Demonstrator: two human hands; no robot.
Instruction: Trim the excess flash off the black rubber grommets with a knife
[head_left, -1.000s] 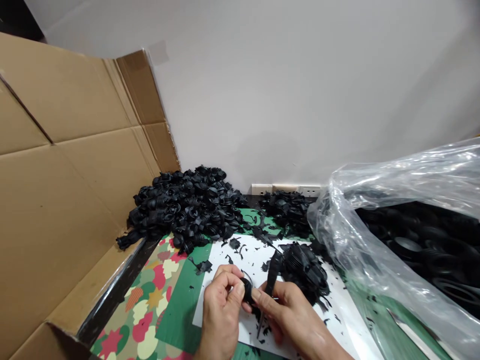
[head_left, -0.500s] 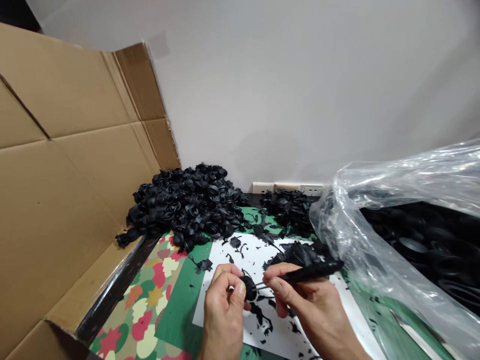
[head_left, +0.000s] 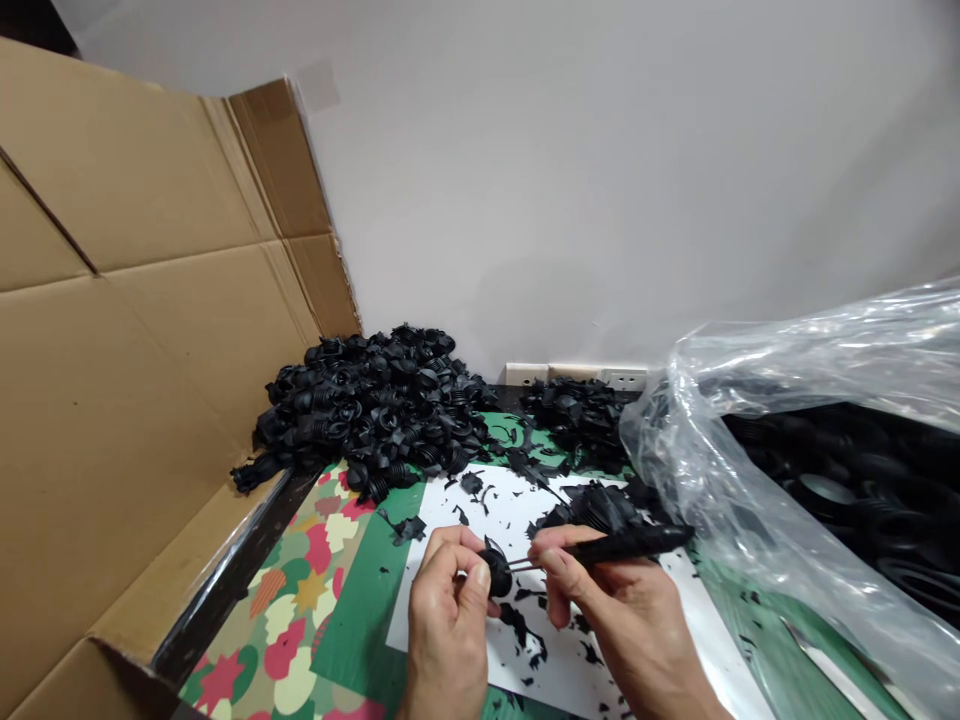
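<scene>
My left hand pinches a small, rounded black rubber part between thumb and fingers, above a white sheet. My right hand is closed around a tool with a thick black handle and a thin metal shaft. The shaft points left, and its tip meets the rubber part; whether it goes in, I cannot tell. Black scraps lie on the sheet beneath both hands. Just behind my right hand sits a clump of ribbed black rubber parts.
A large heap of ribbed black parts stands at the back left, beside a cardboard box. Another black pile lies near the wall sockets. At right, a clear plastic bag holds black rings; a metal tool lies before it.
The tool in my right hand has shifted slightly and sits a little flatter, its tip still at the rubber part. My left hand has hardly moved.
</scene>
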